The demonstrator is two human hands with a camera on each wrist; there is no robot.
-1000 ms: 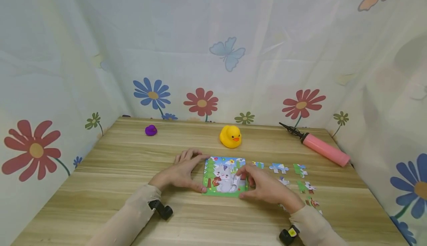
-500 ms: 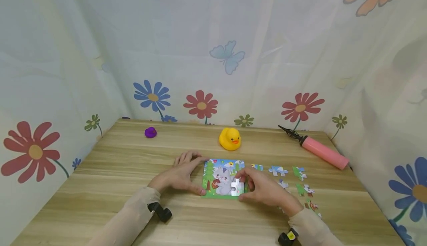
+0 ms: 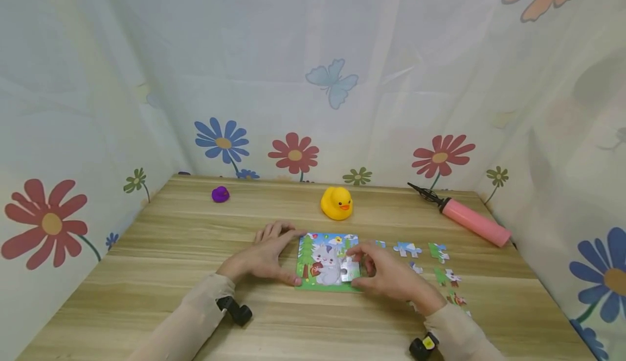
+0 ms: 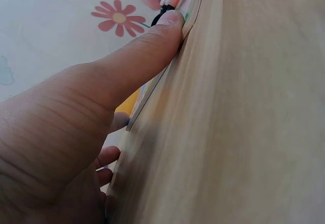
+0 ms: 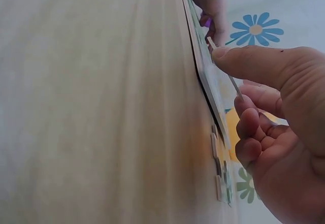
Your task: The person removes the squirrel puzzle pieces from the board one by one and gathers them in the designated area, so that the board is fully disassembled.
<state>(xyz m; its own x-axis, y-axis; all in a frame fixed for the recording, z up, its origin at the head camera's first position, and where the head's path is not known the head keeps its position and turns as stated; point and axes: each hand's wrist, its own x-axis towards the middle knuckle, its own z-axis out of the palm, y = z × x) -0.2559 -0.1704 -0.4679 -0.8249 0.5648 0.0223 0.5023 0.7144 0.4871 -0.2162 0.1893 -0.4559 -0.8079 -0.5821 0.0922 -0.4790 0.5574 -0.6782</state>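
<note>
A puzzle board [image 3: 318, 288] with a grey squirrel picture lies flat on the wooden table, between both hands. At its left side my left hand [image 3: 264, 255] steadies it, fingers spread; the thumb [image 4: 165, 27] presses the near corner and the index finger reaches the far one. Over the board's right part, my right hand [image 3: 388, 274] pinches a small puzzle piece [image 3: 349, 272] between thumb and fingers. In the right wrist view the piece [image 5: 235, 86] shows edge-on, thin and tilted above the board. Its far end is hidden by the fingers.
Several loose puzzle pieces [image 3: 438, 252] lie right of the board, some behind the right hand. A yellow rubber duck [image 3: 335, 204] stands beyond the board, a small purple duck [image 3: 220, 194] farther left. At back right lies a pink hand pump [image 3: 475, 222]. Printed curtains [image 3: 274, 78] enclose the table.
The puzzle piece in my right hand has changed its tilt over the board's right side, its shiny face showing differently. My left hand has stayed at the board's left edge.
</note>
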